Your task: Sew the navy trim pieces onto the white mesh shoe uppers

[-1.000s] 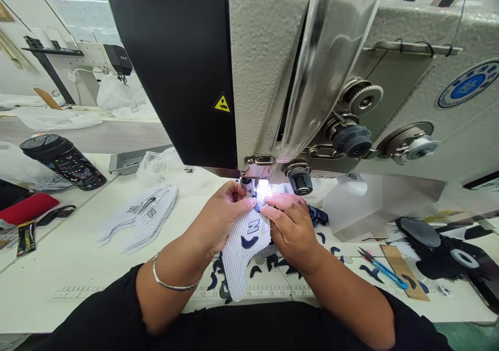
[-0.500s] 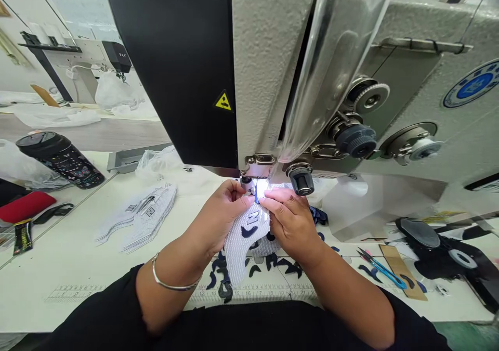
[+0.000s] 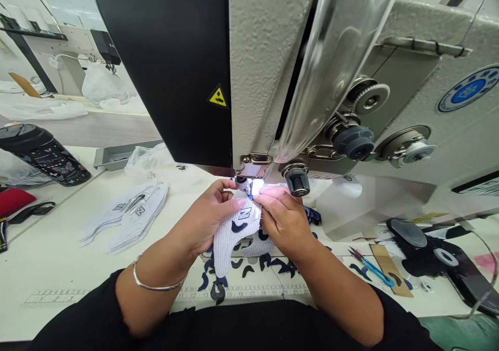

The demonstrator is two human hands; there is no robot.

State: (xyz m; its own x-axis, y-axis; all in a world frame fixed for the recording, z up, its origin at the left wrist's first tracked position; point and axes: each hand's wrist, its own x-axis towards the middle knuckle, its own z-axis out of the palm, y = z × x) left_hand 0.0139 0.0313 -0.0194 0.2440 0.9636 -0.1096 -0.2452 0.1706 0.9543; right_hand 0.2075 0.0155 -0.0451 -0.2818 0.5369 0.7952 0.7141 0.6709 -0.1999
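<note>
A white mesh shoe-upper piece with an outlined N and a dark curved patch lies under the sewing machine's needle area. My left hand is closed on its left edge, thumb on top and some fingers curled near the presser foot. My right hand is closed at its right side, fingertips pressed together beside a small blue patch in the lamp light. The needle tip is too small to make out. Several dark curved patches lie loose below the mesh.
The sewing machine head fills the upper middle. Stacked mesh pieces lie on the left, near a grey tray and a black tumbler. Blue-handled thread snips and a brown card are at right. A ruler scale runs along the front.
The whole view has shifted, so most things appear further left. The mesh piece has turned slightly under the needle area. Both hands keep their hold beside it.
</note>
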